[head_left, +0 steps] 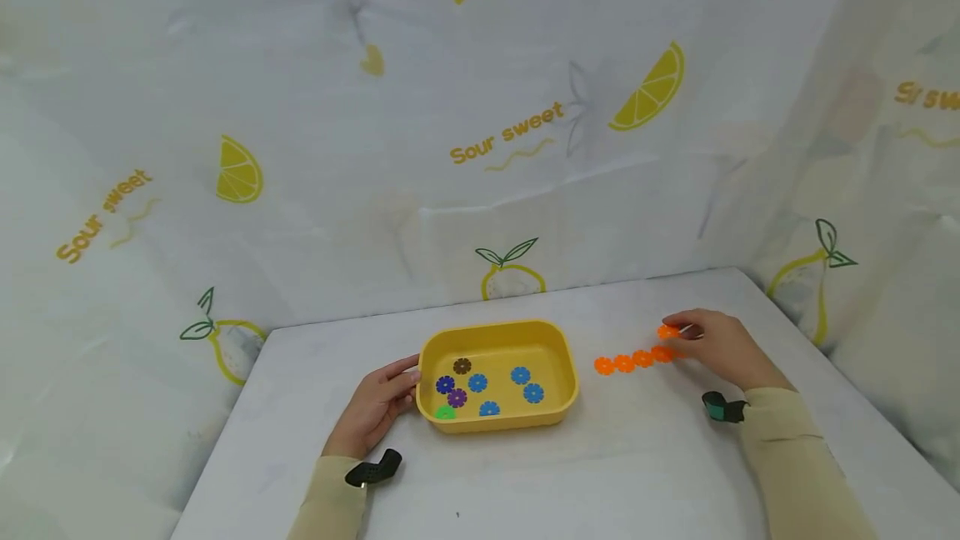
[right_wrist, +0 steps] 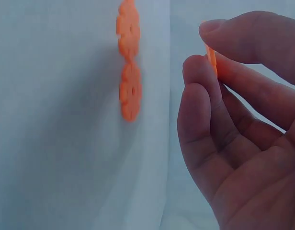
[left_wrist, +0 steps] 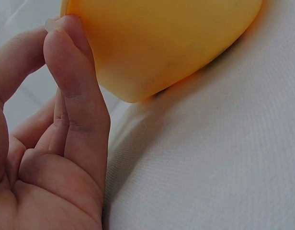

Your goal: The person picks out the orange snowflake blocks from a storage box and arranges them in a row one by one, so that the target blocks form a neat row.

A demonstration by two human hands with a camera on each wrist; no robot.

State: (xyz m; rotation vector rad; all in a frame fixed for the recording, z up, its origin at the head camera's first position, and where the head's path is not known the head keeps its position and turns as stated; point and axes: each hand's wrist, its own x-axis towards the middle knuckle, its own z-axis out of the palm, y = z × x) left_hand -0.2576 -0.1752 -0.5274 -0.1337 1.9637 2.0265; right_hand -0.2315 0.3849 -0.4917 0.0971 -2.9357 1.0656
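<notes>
My left hand grips the left rim of a yellow plastic tray, thumb and fingers pinching its edge, also visible in the left wrist view on the tray wall. Between the thumb and fingers of my right hand is an orange notched disc, seen edge-on in the right wrist view. Just below that hand, several orange notched discs lie in a row on the table, edges touching; the row's right end is partly hidden by the hand.
Inside the tray lie loose notched discs: brown, dark blue, purple, green and several light blue. The white table meets a lemon-printed cloth backdrop behind and at the sides.
</notes>
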